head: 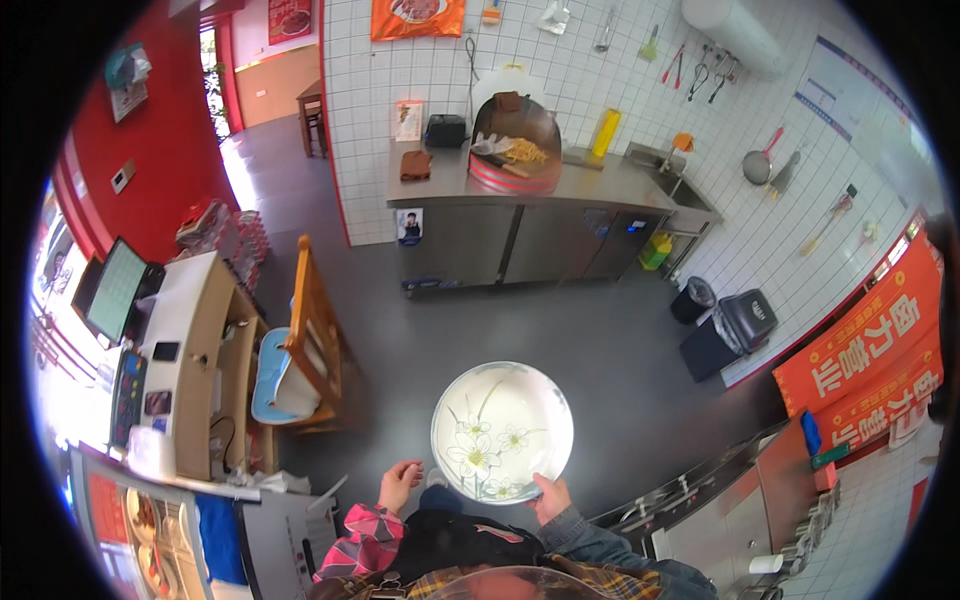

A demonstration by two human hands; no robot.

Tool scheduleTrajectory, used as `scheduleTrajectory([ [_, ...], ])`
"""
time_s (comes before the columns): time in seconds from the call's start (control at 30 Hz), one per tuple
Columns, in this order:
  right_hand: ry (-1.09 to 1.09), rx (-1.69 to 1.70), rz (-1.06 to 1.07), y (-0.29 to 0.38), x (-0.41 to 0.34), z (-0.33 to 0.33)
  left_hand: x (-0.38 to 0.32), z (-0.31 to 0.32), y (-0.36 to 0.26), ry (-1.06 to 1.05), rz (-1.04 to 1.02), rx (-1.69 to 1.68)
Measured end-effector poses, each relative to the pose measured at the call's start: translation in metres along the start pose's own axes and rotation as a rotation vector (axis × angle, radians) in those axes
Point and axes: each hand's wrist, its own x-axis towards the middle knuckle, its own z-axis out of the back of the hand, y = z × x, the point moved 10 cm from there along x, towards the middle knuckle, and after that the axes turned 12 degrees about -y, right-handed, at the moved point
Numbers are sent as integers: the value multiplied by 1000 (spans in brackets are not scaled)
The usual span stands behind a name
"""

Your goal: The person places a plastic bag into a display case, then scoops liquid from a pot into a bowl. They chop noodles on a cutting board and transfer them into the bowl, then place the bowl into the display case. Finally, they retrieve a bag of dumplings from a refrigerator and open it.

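A round white plate (pixel 504 427) with painted green and white flowers is in front of my body, above the grey floor. My right hand (pixel 551 498) grips its lower right rim, thumb over the edge and fingers underneath. To the left of the plate and apart from it is my left hand (pixel 401 484). Its fingers are loosely curled, and nothing shows in them. A pink checked sleeve covers that forearm; a denim sleeve covers the right.
Across the floor stands a steel counter (pixel 457 240) bearing a round container (pixel 517 180) with yellow strips of food. A wooden high chair (pixel 307 352) and a desk (pixel 180 300) are at left. Black bins (pixel 731 334) stand at right, above a steel worktop (pixel 727 517). A glass-fronted display case (pixel 142 517) is lower left.
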Motion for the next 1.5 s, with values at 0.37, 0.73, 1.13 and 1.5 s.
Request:
scheduleTrajectory([
  [0.37,-131,196,46,111,146,-75,237,-72,-106,103,-104,169],
  [0.73,-208,243,66,256,420,-76,453,-254,-166,125,-54,92],
  [1.13,-246,188,37,458,669,-113,652,-412,-264,-6,-1,-21],
  [1.5,-317,231,35,592,896,-141,941,-492,-387,-268,-202,-301],
])
